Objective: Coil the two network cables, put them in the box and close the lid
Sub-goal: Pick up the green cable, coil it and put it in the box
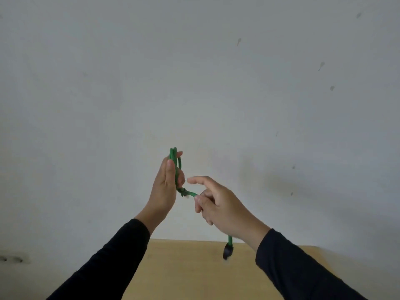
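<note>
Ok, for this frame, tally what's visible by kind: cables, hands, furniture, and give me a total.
Green network cable: 1, partly coiled in the left hand, its loose end running through the right hand
Hands: 2
Wooden table: 1
Box: 0 in view
Total: 4

A pale grey-white wall (194, 72) fills most of the view, marked by small dark smudges (238, 41) toward two o'clock. A light wooden tabletop (184, 273) is seen at six o'clock, its far edge set against the wall.
</note>
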`<state>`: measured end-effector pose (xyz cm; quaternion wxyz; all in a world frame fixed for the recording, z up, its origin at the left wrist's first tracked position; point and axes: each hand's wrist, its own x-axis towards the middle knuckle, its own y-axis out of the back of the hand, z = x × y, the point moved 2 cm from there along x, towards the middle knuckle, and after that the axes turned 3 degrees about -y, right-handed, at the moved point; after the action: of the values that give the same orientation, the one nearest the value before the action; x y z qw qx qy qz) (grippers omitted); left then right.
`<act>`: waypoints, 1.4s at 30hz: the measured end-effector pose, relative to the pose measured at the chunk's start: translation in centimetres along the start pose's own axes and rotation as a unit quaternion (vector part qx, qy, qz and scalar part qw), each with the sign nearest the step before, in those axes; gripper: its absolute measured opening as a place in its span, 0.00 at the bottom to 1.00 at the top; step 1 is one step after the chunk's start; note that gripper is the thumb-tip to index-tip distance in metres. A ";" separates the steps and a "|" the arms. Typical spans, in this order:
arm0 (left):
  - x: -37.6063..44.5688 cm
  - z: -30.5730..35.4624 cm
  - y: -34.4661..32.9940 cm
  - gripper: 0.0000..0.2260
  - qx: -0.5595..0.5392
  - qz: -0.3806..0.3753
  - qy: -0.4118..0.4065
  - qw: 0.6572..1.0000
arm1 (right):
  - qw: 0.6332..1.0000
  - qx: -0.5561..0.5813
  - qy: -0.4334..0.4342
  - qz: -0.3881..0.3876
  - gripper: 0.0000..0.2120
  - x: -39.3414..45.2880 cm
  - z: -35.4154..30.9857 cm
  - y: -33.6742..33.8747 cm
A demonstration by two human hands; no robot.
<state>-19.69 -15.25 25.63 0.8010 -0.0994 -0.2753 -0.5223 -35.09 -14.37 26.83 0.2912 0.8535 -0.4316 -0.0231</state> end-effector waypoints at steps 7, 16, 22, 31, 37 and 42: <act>-2.2 -0.1 -1.9 0.18 -0.057 -0.070 0.019 0.996 | 0.973 0.199 -0.013 -0.114 0.19 -0.3 -1.1 1.0; -4.2 0.5 -2.4 0.19 -0.114 -0.127 0.084 0.982 | 0.988 0.069 0.059 0.123 0.07 0.9 -0.3 2.8; -4.4 0.5 -2.8 0.21 -0.183 -0.180 0.136 0.957 | 0.985 0.133 0.039 0.100 0.10 1.6 1.9 3.1; -5.0 0.1 -2.7 0.18 -0.022 -0.099 0.053 0.993 | 0.985 0.071 0.011 0.156 0.08 1.2 1.9 3.2; -4.4 -1.0 -2.2 0.13 0.035 -0.076 0.065 0.994 | 0.963 0.194 -0.041 0.181 0.12 1.5 2.1 3.1; -3.7 -1.3 -1.4 0.16 -0.047 -0.081 0.111 0.989 | 0.922 0.321 -0.021 0.218 0.11 1.5 2.2 4.5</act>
<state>-21.67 -13.52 22.35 0.7761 -0.0555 -0.1673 -0.6055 -38.03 -18.63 27.60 -0.0092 0.7856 -0.5968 0.1630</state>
